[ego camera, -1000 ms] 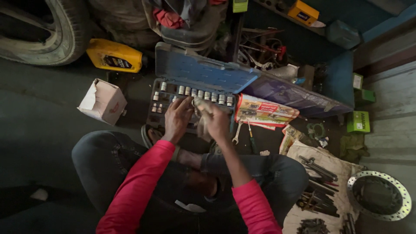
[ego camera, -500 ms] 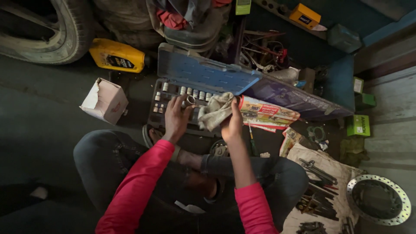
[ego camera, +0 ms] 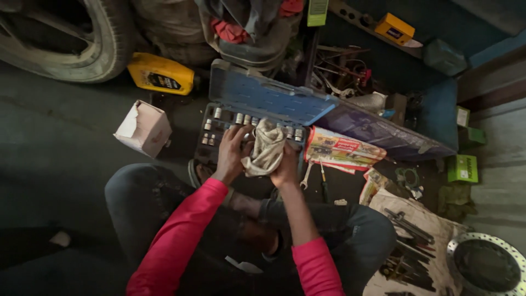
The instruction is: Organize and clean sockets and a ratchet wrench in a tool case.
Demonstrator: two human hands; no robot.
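We crouch on a workshop floor (ego camera: pixel 66 159) over an open blue socket case (ego camera: pixel 257 118), wiping down its contents, and by our reading the work is mid-step. Our right hand (ego camera: pixel 286 167) is clamped on a crumpled, dirty cloth (ego camera: pixel 266 147), holding it bunched above the near edge of the case. Our left hand (ego camera: pixel 233 153) sits just left of the cloth, touching it, fingers curled over the rows of sockets (ego camera: pixel 241 119); whether they pinch one we cannot tell. The next move, we judge, calls for keeping a firm hold on the cloth while pressing it around one small socket without knocking its neighbours from their slots. A white carton (ego camera: pixel 143 127) stands to the left, a yellow oil jug (ego camera: pixel 160 74) beyond it, a spanner (ego camera: pixel 306 176) and a printed packet (ego camera: pixel 342 149) to the right.
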